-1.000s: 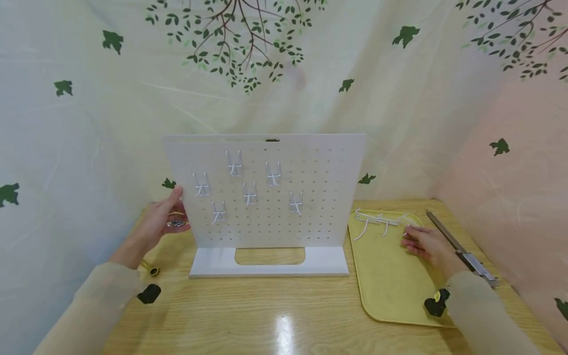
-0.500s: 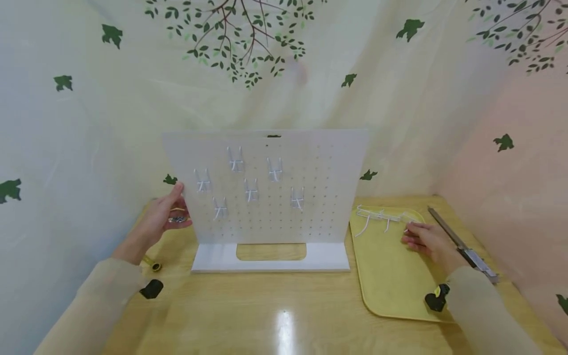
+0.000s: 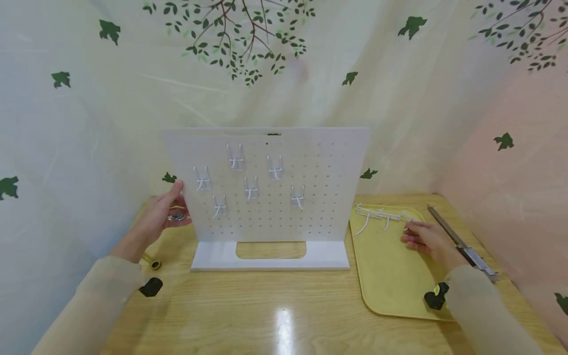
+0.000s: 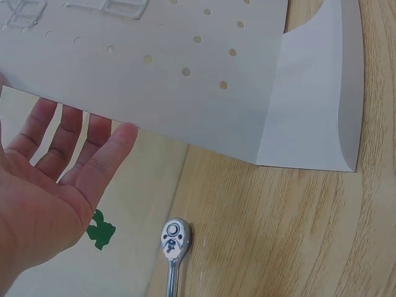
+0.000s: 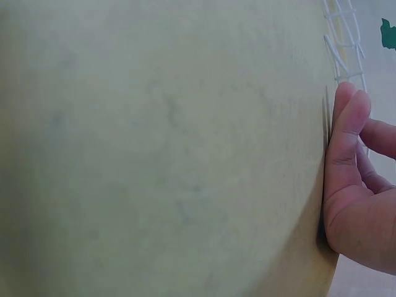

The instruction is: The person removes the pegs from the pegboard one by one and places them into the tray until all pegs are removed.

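A white pegboard (image 3: 266, 217) stands upright on its white base, with several wire hooks (image 3: 251, 190) on its left and middle parts. My left hand (image 3: 153, 222) grips the board's left edge; in the left wrist view the fingers of that hand (image 4: 62, 161) reach behind the edge (image 4: 161, 120). Over the back of the yellow tray (image 3: 390, 276), my right hand (image 3: 430, 241) pinches the end of a white wire hook, beside other white hooks (image 3: 374, 214). The right wrist view shows the fingertips of this hand (image 5: 365, 167) against white wire (image 5: 346, 49).
A ratchet wrench (image 4: 175, 241) lies on the wooden table (image 3: 222, 310) left of the board, its metal head behind my left fingers in the head view. Right of the tray lies a long metal tool resembling a caliper (image 3: 461, 246). Patterned cloth (image 3: 284, 98) hangs behind.
The head view has shifted slightly, so the board and tray appear a little higher. Both hands keep practically the same places and grips.
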{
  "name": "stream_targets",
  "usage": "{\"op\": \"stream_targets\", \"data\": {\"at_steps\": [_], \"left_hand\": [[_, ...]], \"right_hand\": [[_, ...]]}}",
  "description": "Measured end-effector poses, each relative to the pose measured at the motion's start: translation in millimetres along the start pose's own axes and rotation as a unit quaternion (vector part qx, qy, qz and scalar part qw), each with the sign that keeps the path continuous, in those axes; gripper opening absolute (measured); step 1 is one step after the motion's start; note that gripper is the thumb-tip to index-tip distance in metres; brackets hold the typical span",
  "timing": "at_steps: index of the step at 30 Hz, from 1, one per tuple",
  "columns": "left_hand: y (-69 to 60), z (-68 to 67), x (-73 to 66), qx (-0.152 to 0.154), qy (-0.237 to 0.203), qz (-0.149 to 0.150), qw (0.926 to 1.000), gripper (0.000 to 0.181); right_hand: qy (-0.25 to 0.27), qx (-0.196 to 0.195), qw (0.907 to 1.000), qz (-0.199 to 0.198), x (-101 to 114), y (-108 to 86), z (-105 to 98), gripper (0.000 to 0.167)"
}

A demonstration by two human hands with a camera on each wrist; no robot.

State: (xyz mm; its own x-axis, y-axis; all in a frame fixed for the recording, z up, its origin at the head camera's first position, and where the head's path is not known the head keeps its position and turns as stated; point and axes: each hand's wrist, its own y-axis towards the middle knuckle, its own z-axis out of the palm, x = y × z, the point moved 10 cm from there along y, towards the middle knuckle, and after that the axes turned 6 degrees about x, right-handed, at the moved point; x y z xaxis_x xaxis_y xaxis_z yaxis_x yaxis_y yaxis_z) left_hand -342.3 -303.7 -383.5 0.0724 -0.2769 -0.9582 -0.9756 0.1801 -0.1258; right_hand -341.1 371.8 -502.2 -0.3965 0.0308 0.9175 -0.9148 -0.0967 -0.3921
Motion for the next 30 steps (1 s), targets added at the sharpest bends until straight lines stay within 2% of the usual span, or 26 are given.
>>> {"op": "stream_targets", "data": {"at_steps": [15, 22, 27, 30], "left_hand": [[-1.9, 1.0, 0.1, -0.001, 0.006, -0.004, 1.0, 0.081], [-3.8, 1.1, -1.2, -0.004, 0.02, 0.0, 0.9998, 0.082], [-3.1, 1.6, -2.0, -0.008, 0.025, 0.001, 0.9997, 0.082], [-2.0, 2.0, -2.1, -0.007, 0.021, 0.003, 0.9997, 0.082]], "right_hand": [[-0.003, 0.004, 0.9999, -0.015, 2.8, -2.3, 2.0, 0.015], [0.007, 0.011, 0.9999, -0.006, 1.1, -5.2, 5.6, 0.035], [-0.025, 0.012, 0.9996, 0.001, 3.3, -10.1, 5.4, 0.052], [-0.034, 0.01, 0.9994, 0.005, 3.7, -11.5, 3.7, 0.053]]}}
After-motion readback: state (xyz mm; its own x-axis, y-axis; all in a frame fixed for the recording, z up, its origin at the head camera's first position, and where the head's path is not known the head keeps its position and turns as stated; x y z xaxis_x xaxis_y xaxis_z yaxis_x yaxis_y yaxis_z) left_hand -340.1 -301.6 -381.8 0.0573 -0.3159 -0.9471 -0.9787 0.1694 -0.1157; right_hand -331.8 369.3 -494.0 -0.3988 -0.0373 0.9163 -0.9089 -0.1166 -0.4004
